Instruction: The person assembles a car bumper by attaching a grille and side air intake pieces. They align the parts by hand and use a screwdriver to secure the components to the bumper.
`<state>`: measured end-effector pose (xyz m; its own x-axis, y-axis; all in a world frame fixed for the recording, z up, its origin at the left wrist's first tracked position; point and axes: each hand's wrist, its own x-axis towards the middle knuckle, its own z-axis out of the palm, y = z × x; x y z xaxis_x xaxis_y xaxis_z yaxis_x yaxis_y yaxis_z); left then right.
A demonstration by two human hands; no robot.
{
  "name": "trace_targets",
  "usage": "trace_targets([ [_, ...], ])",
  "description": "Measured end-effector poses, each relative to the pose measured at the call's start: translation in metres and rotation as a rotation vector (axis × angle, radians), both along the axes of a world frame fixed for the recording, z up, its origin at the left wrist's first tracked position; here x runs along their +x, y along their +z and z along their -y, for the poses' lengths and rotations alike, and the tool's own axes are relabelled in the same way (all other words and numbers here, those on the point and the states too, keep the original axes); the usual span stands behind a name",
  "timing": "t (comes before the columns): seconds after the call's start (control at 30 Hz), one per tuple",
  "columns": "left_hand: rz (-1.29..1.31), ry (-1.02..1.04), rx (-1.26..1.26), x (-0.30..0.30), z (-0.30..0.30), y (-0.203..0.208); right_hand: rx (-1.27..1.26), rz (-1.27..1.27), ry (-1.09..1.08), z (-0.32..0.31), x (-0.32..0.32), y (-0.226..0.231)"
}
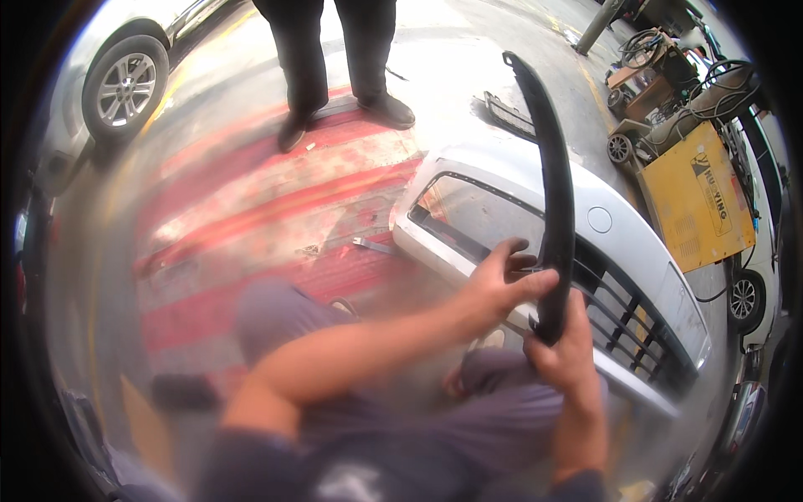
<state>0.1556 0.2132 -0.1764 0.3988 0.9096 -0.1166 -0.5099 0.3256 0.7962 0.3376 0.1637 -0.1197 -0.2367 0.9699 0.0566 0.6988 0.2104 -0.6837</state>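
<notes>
A long, curved black plastic trim strip [552,159] stands nearly upright in front of me. My right hand [570,347] is closed round its lower end. My left hand [508,280] grips the same strip just above, thumb against its edge and fingers curled; the tips of some fingers are partly hidden. Behind and below the strip, a white car bumper [615,243] lies on the floor, with a large opening on its left and a black slatted grille [623,322] on its right. Part of the bumper is covered by the strip and my hands.
A flat metal tool [374,246] lies left of the bumper on the red-striped floor [251,243]. Beyond the bumper is a black mesh piece [508,115]. Another person's shoes [386,110] stand ahead. A yellow machine [698,197] with cables is at right; a car wheel [125,88] at left.
</notes>
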Motion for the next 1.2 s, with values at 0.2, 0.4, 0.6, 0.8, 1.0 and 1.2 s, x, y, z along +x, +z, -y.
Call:
trace_targets([
  [0.2, 0.517, 0.139, -0.391, 0.033, -0.009, -0.022, 0.457, 0.614, 0.05, 0.006, -0.01, 0.002],
  [0.4, 0.621, 0.087, -0.457, 0.041, -0.019, -0.117, 0.396, 0.426, 0.193, -0.014, 0.015, -0.012],
  [0.6, 0.727, 0.0, -0.451, 0.035, -0.019, -0.146, 0.508, 0.179, -0.357, -0.032, 0.039, -0.011],
  [0.8, 0.557, 0.07, -0.219, 0.042, -0.016, -0.102, -0.016, -0.459, -0.344, -0.031, 0.078, -0.021],
  [1.0, -0.336, 0.259, 0.492, -0.018, -0.042, -0.132, 0.281, -0.279, -0.024, -0.034, 0.052, -0.006],
  [1.2, 0.001, 0.175, 0.5, -0.044, -0.054, -0.148, 0.555, 0.001, 0.148, -0.018, 0.024, -0.015],
])
